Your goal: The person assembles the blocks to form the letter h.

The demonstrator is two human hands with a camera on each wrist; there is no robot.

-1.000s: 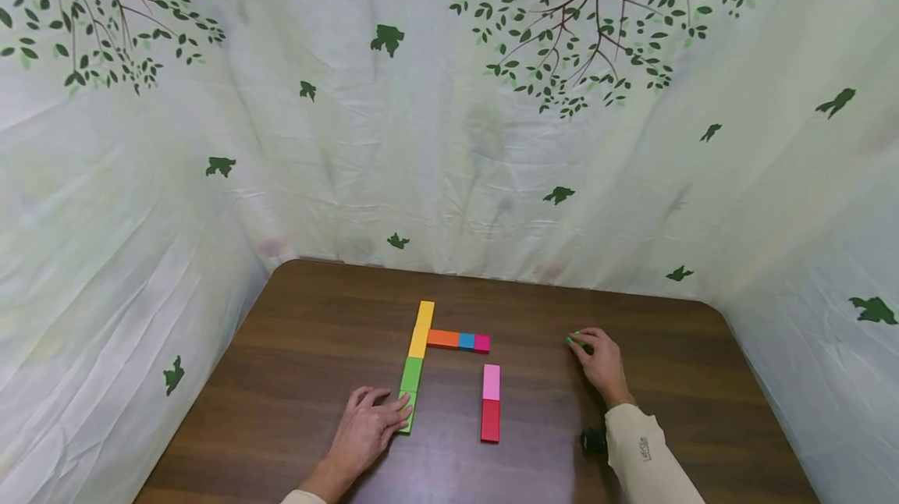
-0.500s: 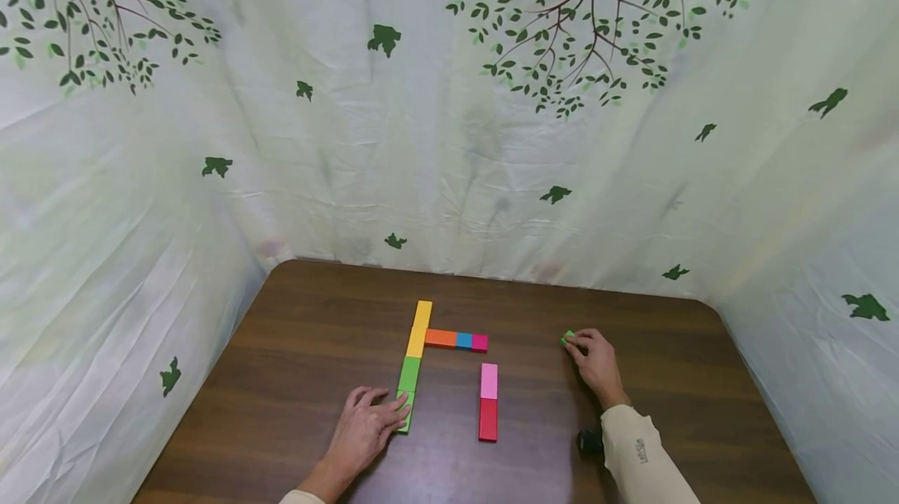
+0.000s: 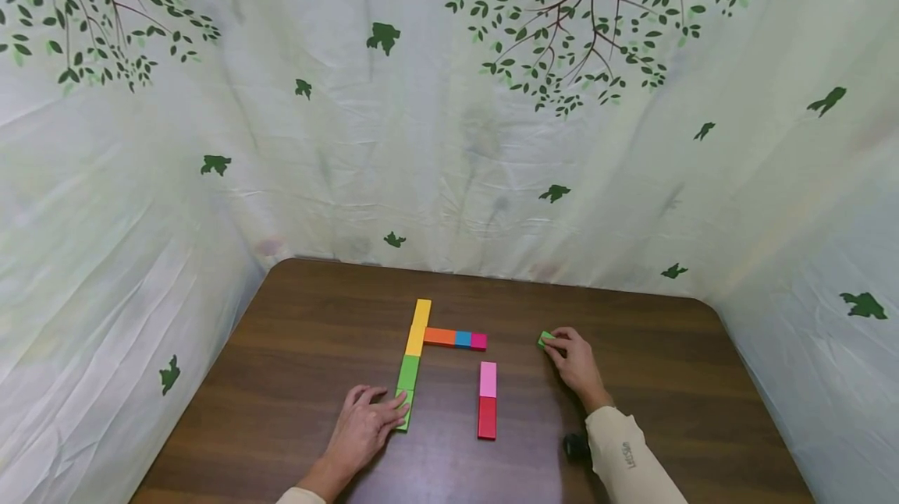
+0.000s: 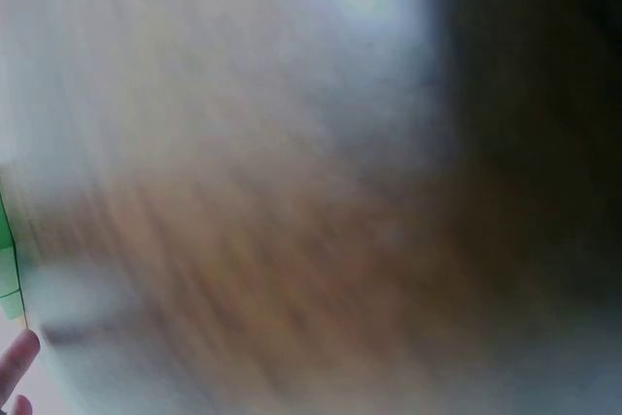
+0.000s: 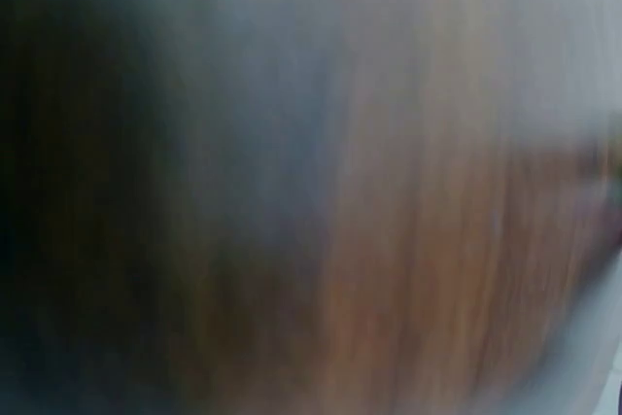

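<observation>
On the table, my left hand (image 3: 357,427) rests with extended fingers at a light green block (image 3: 403,427), the nearest piece in a line of blocks. Beyond it in that line come a darker green block (image 3: 408,372) and a yellow strip (image 3: 418,326). An orange block (image 3: 440,337), a blue block (image 3: 463,339) and a magenta block (image 3: 478,342) branch off rightward from the yellow. My right hand (image 3: 577,363) pinches a small green block (image 3: 544,338) between thumb and fingers, right of the magenta one. The left wrist view catches fingertips (image 4: 17,359) beside green blocks (image 4: 9,274).
A pink block (image 3: 488,380) and a red block (image 3: 487,418) lie end to end between my hands. The brown table (image 3: 316,332) has rounded far corners. Behind it hangs a pale curtain (image 3: 449,161) with printed leaves. The right wrist view is mostly blur.
My right hand has moved left with the small green block, towards the magenta block, and more of that block shows. My left hand stays in place.
</observation>
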